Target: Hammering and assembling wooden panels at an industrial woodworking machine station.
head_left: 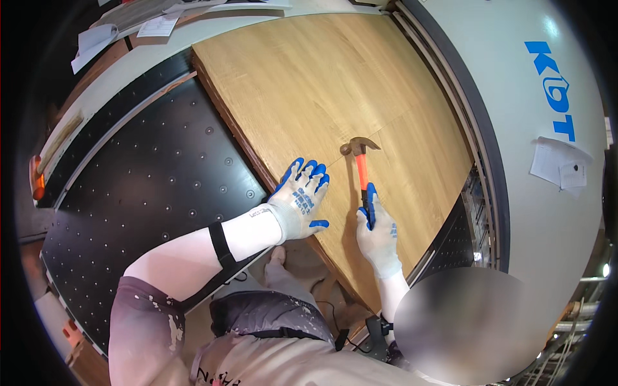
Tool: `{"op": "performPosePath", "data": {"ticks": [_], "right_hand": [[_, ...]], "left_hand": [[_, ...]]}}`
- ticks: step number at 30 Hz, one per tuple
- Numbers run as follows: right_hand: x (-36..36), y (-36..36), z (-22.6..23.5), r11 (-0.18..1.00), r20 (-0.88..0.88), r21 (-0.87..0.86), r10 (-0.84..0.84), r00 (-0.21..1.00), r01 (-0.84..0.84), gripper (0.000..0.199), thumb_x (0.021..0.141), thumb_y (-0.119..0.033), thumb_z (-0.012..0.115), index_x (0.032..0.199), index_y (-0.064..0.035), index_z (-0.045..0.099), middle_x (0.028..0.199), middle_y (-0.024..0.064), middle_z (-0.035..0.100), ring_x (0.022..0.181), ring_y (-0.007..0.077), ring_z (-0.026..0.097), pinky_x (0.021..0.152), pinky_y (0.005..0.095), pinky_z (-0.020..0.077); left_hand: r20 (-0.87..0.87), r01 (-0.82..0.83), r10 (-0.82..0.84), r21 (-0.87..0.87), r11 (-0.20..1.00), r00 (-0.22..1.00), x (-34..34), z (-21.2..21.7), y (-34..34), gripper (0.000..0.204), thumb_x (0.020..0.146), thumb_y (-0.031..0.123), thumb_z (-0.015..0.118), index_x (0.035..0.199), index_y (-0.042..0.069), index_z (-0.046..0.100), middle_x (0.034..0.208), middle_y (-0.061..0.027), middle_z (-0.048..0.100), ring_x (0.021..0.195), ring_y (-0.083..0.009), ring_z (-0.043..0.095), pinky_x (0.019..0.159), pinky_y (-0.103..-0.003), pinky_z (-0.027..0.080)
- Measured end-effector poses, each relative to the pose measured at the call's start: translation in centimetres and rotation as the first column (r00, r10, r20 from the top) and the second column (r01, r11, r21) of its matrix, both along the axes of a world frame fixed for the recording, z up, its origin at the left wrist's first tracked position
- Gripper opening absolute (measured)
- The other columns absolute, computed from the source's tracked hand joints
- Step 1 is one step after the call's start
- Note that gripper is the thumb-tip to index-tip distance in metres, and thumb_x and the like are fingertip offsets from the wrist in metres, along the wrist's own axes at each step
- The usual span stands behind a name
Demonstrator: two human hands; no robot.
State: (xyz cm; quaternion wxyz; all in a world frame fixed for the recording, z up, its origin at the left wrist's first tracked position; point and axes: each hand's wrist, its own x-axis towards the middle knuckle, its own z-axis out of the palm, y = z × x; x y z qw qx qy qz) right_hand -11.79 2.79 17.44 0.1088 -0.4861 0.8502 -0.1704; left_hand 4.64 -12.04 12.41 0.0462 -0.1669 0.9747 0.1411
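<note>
A wide light-wood board point(309, 83) with a straight seam line across it lies in front of me. My left hand point(299, 201), in a white glove with blue fingertips, rests on the board near its left edge, fingers stretched out. My right hand point(378, 235), gloved the same way, is closed round the black grip of a claw hammer point(362, 170). The hammer's handle is orange higher up, and its rusty brown head is over the board close to the seam. Whether the head touches the wood I cannot tell.
Left of the board is a black table point(161, 161) dotted with small round studs. A pale machine housing point(547, 212) with a paper sheet point(553, 161) on it curves along the right. More papers point(96, 42) lie far left. A blurred round patch point(470, 325) covers the lower right.
</note>
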Motion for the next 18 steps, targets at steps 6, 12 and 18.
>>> {"op": "performPosePath", "data": {"ticks": [6, 12, 18], "right_hand": [[0.0, 0.8, -0.5, 1.0, -0.018, 0.029, 0.001, 1.0, -0.001, 0.06, 0.095, -0.012, 0.06, 0.152, -0.0049, 0.044, 0.105, 0.0248, 0.068, 0.089, 0.0429, 0.068, 0.077, 0.0487, 0.0542], [-0.9, 0.6, -1.0, 0.999, -0.033, -0.015, 0.047, 0.998, -0.048, 0.058, 0.095, -0.01, 0.061, 0.15, -0.0026, 0.046, 0.105, 0.0261, 0.067, 0.09, 0.043, 0.068, 0.078, 0.0472, 0.0538], [-0.9, 1.6, -2.7, 0.997, 0.06, -0.07, -0.013, 0.998, 0.017, 0.061, 0.096, -0.01, 0.06, 0.154, -0.0034, 0.042, 0.117, 0.0272, 0.067, 0.097, 0.0413, 0.069, 0.085, 0.0426, 0.0539]], "left_hand": [[0.036, 0.008, -0.009, 0.022, 1.0, 0.999, -0.4, 0.6, -0.2, 0.094, 0.094, 0.066, 0.05, 0.156, -0.002, 0.033, 0.163, -0.0229, 0.031, 0.155, -0.0397, 0.02, 0.127, -0.054, 0.005], [-0.133, -0.037, 0.042, 0.04, 0.999, 0.99, 0.2, -0.4, -0.5, 0.087, 0.093, 0.063, 0.053, 0.152, -0.001, 0.041, 0.16, -0.0195, 0.037, 0.153, -0.0361, 0.025, 0.126, -0.053, 0.01], [-0.359, -0.032, 0.071, 0.113, 0.993, 0.931, 1.2, -2.0, -0.8, 0.082, 0.087, 0.059, 0.063, 0.141, -0.001, 0.052, 0.149, -0.0193, 0.047, 0.146, -0.0349, 0.036, 0.125, -0.052, 0.018]]}}
